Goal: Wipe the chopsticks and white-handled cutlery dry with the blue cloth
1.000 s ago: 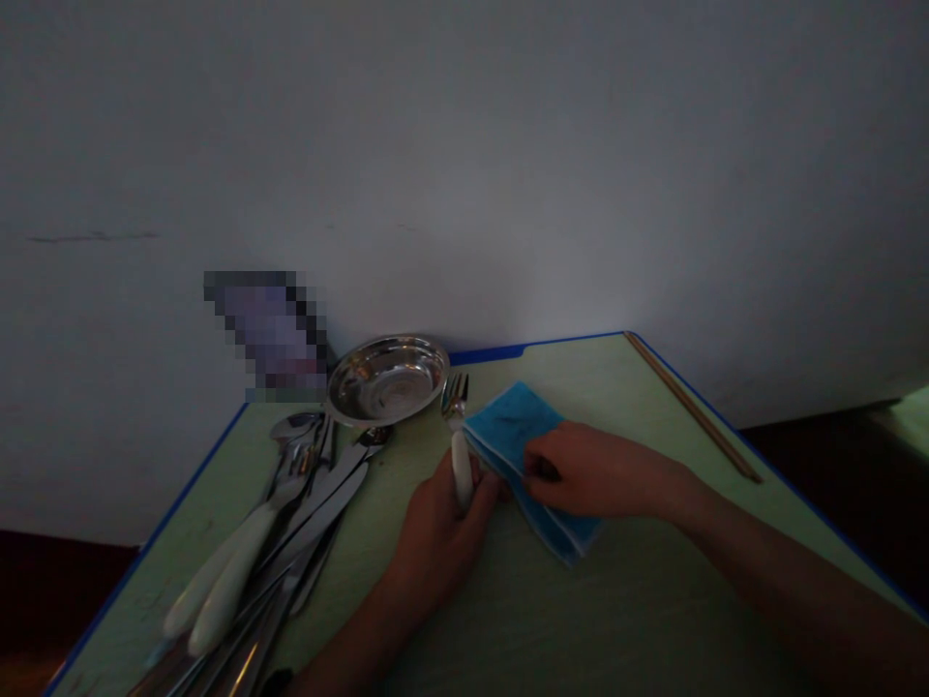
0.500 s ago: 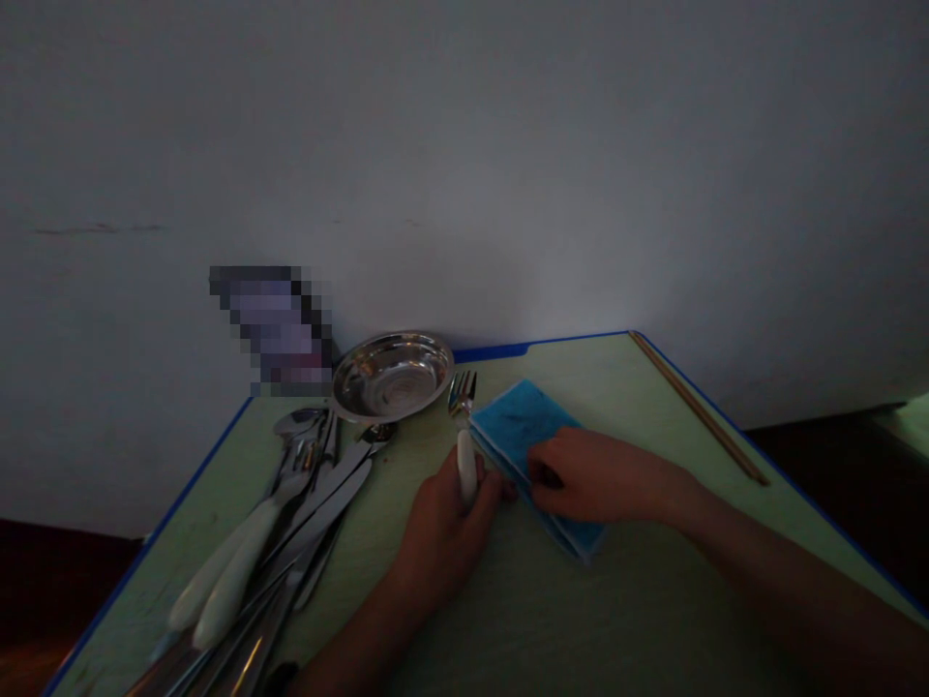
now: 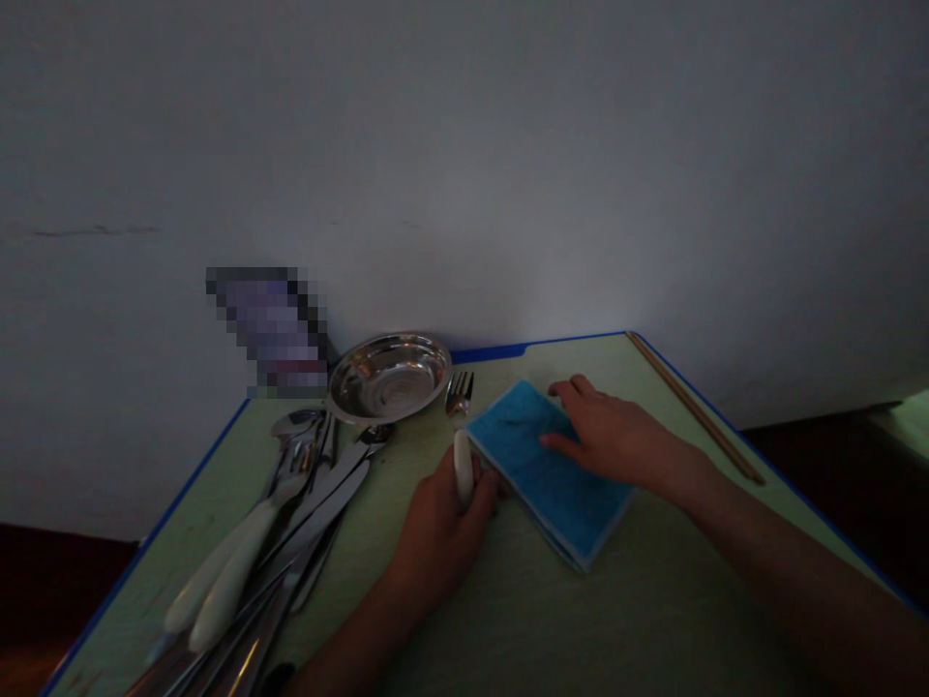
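My left hand (image 3: 446, 518) is closed round the white handle of a fork (image 3: 460, 395), its tines pointing away toward the wall. Just right of it lies a folded blue cloth (image 3: 537, 465) on the pale green table. Over the cloth's right side is my right hand (image 3: 606, 431), fingers apart and thumb stretched out above the cloth. Whether its fingertips touch the fabric I cannot tell.
A shiny metal bowl (image 3: 392, 379) stands at the back by the wall. Along the left lies a pile of cutlery (image 3: 290, 523) with several white handles. Chopsticks (image 3: 693, 407) lie near the right edge. A blurred-out device (image 3: 268, 324) leans at the back left.
My right hand has opened and moved up and to the right across the cloth. More of the cloth now shows, lying flatter. The left hand keeps the fork in nearly the same place.
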### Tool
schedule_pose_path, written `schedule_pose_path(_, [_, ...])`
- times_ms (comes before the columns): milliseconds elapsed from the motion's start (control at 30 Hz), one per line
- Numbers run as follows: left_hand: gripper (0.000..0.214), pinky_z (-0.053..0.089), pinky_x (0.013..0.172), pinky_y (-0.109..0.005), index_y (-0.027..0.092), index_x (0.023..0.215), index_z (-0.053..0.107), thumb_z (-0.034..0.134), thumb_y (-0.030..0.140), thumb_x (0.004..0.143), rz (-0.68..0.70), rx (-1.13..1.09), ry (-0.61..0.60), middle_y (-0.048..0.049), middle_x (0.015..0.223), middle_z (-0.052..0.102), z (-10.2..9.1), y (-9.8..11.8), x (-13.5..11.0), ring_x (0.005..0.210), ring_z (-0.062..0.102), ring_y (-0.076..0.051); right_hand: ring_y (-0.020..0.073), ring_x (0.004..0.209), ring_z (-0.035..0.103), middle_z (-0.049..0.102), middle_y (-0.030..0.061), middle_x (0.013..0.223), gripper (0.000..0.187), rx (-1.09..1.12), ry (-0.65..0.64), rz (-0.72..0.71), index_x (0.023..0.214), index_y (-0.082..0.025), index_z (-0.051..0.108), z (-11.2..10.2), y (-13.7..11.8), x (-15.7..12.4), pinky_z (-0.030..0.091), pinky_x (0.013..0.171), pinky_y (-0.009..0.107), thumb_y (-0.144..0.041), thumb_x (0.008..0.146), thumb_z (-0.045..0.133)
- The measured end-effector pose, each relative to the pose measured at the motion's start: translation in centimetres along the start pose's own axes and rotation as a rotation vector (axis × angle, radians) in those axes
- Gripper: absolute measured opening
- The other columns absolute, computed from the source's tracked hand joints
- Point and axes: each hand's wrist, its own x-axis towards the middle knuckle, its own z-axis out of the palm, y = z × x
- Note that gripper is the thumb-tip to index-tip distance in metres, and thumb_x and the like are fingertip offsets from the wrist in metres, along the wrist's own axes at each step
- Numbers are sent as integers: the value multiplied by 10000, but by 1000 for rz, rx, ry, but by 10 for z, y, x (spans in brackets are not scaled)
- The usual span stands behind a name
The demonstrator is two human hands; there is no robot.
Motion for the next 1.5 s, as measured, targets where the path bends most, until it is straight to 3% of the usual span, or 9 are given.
schedule_pose_path(200, [245,356,531,-233,191,752,541,392,354,858,6,38,-77,11,631,583,-3,1,-2,588,551,-159,249,897,558,584,144,980,370,244,-64,-59,975,-117,511,17,3,15,415,768,366,-424,770,492])
schedule_pose_path(300, [353,315,497,-229,191,636,489,331,387,883,23,65,-104,26,547,498,-3,0,-2,523,492,-136,213,848,581,618,95,972,384,735,-106,-21,1022,-150,501,20,5,24,443,733,332,-393,728,539])
schedule_pose_path(400, [385,287,487,-229,189,598,454,308,388,894,40,100,-89,34,524,445,-1,-1,-2,492,443,-121,192,830,611,635,69,1006,418,1362,-256,92,1128,-178,459,26,6,28,470,700,310,-363,753,453])
schedule_pose_path(533, [372,269,476,-230,191,628,460,294,388,897,39,142,-98,36,523,417,0,-2,-2,486,416,-122,211,819,620,665,79,909,418,1738,-295,233,1024,-150,535,34,5,29,480,673,318,-377,798,265])
schedule_pose_path(667, [361,280,482,-229,193,634,457,293,375,899,37,124,-104,31,534,440,-1,-3,-2,494,436,-124,163,799,613,657,18,889,291,1794,-228,219,1013,-194,522,35,-2,26,472,734,285,-241,751,405])
schedule_pose_path(833, [366,296,497,-238,198,663,485,275,377,903,54,195,-126,21,543,463,-1,-1,-1,505,457,-139,134,732,604,634,7,935,508,1780,-267,18,1101,-226,472,44,-6,21,474,713,292,-201,626,650])
schedule_pose_path(1033, [324,314,497,-242,185,616,496,319,302,860,111,282,-204,2,527,519,-1,-6,-7,468,485,-137,133,716,590,653,8,767,239,1628,-191,-119,800,-153,607,57,-12,23,451,757,300,-311,639,683])
schedule_pose_path(1300, [388,395,522,-243,191,548,508,301,370,824,-24,113,-114,-30,559,564,-7,-3,-20,518,497,-148,153,726,599,660,9,773,270,1693,-80,-38,851,-170,623,60,-41,17,456,713,303,-417,755,569])
schedule_pose_path(1500, [370,459,723,-313,191,794,637,434,498,760,-268,-73,96,-68,781,623,-5,-14,-32,731,544,-209,176,1007,537,627,21,984,333,1796,15,205,1026,-229,571,63,-42,17,384,871,317,-440,769,555])
